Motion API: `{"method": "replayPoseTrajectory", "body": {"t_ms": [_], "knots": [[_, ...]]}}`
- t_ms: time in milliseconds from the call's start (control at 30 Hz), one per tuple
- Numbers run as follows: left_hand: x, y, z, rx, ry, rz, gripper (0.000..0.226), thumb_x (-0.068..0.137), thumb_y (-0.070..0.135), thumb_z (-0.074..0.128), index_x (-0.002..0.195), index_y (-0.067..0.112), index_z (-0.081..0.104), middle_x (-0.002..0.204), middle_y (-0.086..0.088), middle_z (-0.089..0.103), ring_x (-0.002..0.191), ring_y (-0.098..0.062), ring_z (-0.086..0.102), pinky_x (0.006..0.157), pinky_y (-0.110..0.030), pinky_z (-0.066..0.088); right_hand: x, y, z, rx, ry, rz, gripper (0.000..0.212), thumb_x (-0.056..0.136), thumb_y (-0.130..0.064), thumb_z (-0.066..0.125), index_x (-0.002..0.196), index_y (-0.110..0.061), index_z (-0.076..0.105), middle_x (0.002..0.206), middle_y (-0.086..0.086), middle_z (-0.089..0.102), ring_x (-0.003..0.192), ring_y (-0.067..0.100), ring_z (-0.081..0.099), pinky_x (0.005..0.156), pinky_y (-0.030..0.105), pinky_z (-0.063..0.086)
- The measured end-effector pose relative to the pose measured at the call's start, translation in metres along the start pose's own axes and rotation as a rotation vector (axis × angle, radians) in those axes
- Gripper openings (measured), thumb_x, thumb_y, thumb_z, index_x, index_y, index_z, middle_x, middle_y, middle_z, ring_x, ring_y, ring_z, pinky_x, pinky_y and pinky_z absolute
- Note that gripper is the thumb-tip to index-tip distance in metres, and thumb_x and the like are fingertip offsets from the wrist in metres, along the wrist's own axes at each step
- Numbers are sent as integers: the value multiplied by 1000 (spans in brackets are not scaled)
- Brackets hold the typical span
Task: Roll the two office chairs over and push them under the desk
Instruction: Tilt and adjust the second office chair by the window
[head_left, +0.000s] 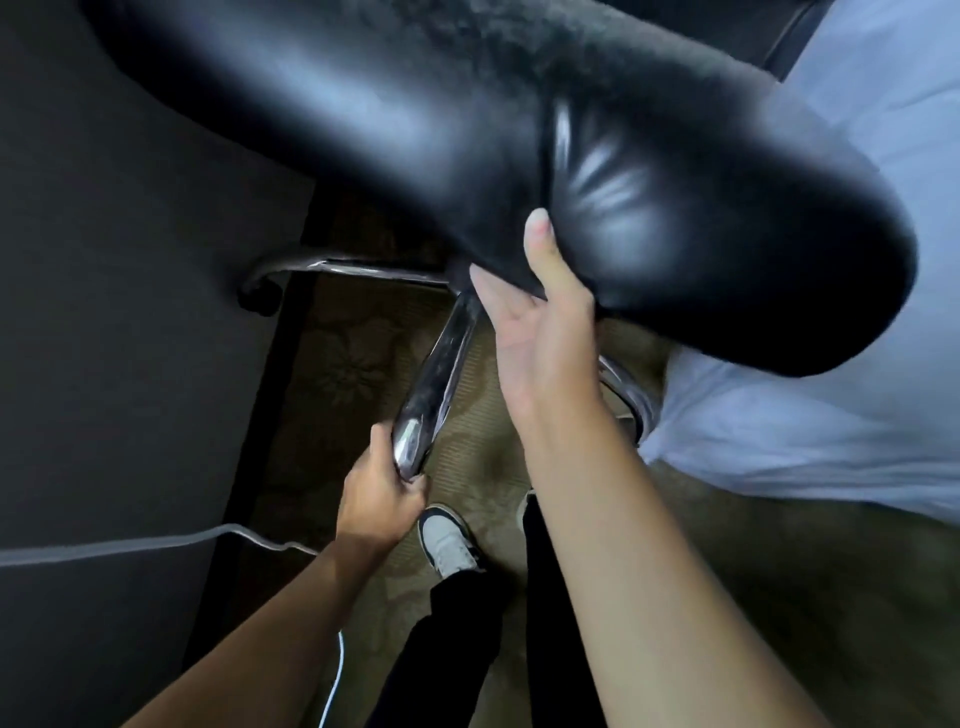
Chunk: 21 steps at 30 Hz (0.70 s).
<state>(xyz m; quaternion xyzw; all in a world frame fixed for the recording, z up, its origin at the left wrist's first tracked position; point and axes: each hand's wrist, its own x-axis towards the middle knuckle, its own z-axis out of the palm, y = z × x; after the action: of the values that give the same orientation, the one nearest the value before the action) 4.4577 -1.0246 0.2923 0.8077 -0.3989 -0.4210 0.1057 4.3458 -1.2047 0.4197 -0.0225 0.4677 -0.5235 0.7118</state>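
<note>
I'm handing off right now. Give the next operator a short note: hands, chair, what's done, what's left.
Left hand: closed around the end of a chrome base leg.
Right hand: gripping the lower edge of the black office chair, thumb on the leather.
Chair: close in front, beside the dark desk, with a white bed on the right.
Done: one chair in hand.
Left: push it under the desk; second chair not in view.

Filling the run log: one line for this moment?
left hand: gripping chrome base leg | right hand: holding black chair back | carpet underfoot
</note>
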Motion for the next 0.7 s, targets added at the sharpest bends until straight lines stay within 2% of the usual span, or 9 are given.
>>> {"method": "replayPoseTrajectory", "body": {"t_ms": [67, 133, 200, 233, 333, 433, 533, 600, 700], "knots": [[-6, -11, -4, 196, -111, -17, 58, 74, 28, 69, 123, 20, 38, 108, -7, 54, 104, -31, 54, 80, -38, 44, -17, 9, -9, 39, -74, 11, 52, 90, -12, 61, 139, -3, 47, 141, 15, 54, 126, 29, 55, 107, 48, 44], [-15, -11, -14, 418, -197, -78, 76, 79, 39, 67, 141, 16, 29, 130, -14, 43, 122, -34, 40, 98, -45, 37, -38, 21, -28, 22, -109, 50, 48, 91, -13, 62, 136, -3, 51, 138, 15, 57, 124, 29, 57, 108, 47, 42], [-26, 6, -26, 320, -156, -116, 83, 83, 37, 66, 150, 18, 21, 140, -16, 35, 130, -35, 32, 106, -46, 29, -52, 28, -43, 3, -94, 132, 42, 88, -17, 65, 128, -6, 58, 129, 13, 64, 119, 29, 61, 107, 44, 44], [-33, 21, -35, 192, -76, -85, 77, 83, 32, 65, 148, 18, 27, 139, -16, 37, 129, -34, 34, 107, -44, 28, -59, 31, -49, -13, -70, 192, 42, 83, -20, 67, 122, -8, 62, 124, 12, 67, 115, 28, 64, 107, 43, 44], [-57, 69, -75, -61, 88, 28, 37, 80, 31, 61, 117, 27, 60, 112, 3, 64, 108, -17, 58, 95, -34, 44, -76, 46, -66, -55, 28, 309, 52, 73, -25, 71, 120, -6, 63, 119, 15, 69, 109, 29, 67, 105, 42, 46], [-81, 105, -110, 11, 255, 227, 15, 78, 35, 55, 87, 29, 65, 82, 14, 67, 81, -6, 61, 75, -30, 48, -95, 59, -79, -65, 15, 402, 60, 77, -23, 68, 130, 2, 56, 129, 23, 61, 123, 36, 57, 109, 44, 41], [-76, 124, -123, 129, 468, 486, 30, 82, 33, 55, 109, 22, 61, 110, 1, 58, 103, -17, 53, 89, -32, 41, -108, 73, -97, 11, 58, 452, 60, 70, -14, 70, 127, -2, 60, 131, 15, 62, 128, 34, 52, 110, 49, 38], [-55, 125, -120, 230, 465, 473, 44, 84, 34, 57, 125, 18, 55, 131, -7, 49, 123, -24, 43, 99, -38, 31, -113, 85, -105, 17, 94, 458, 60, 66, -11, 70, 126, -7, 61, 128, 12, 64, 124, 32, 54, 107, 52, 41], [-44, 106, -107, 338, 473, 417, 47, 87, 35, 55, 129, 13, 55, 138, -11, 47, 131, -28, 39, 99, -41, 27, -125, 105, -119, 80, 75, 482, 39, 67, -5, 66, 105, -11, 70, 109, 12, 68, 106, 31, 59, 105, 55, 40]]}}
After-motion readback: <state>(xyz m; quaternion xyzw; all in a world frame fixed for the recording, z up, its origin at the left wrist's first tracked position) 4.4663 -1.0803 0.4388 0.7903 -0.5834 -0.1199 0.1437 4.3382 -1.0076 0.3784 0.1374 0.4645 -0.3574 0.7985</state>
